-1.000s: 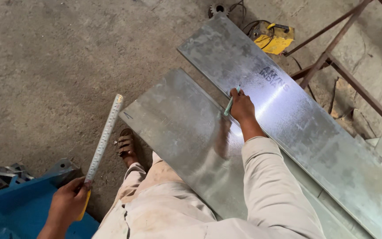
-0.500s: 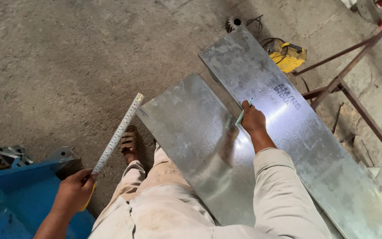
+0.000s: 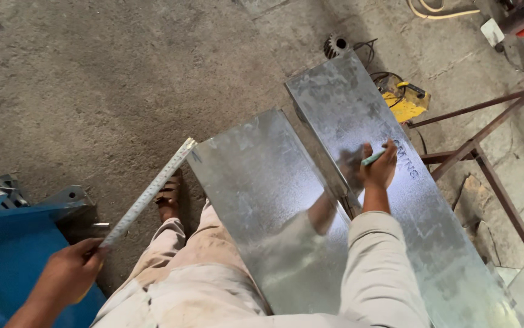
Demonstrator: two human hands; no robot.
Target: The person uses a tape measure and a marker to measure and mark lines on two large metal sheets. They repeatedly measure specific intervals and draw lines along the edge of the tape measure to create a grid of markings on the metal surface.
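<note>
- Marking out sheet metal is the step that seems to be in hand: the person's right hand is closing its grip around a pale green marker, tip resting on the far galvanized sheet, close to the seam where the two sheets meet.
- Gripping the lower end of a long steel ruler, the left hand is holding it out to the side, raised off the floor, its far tip just reaching the corner of the near galvanized sheet.
- Lying side by side across the person's lap and legs, the two sheets are slanting away toward the concrete floor; one sandalled foot is showing beside the near sheet.
- Judging by this, the next move is calling for the ruler to be brought across and laid flat by the marker tip, held steady on the slick metal.
- Counting: two sheets, one ruler, one marker.
- Standing nearby are a blue machine, a yellow power tool and a rusty metal frame.
</note>
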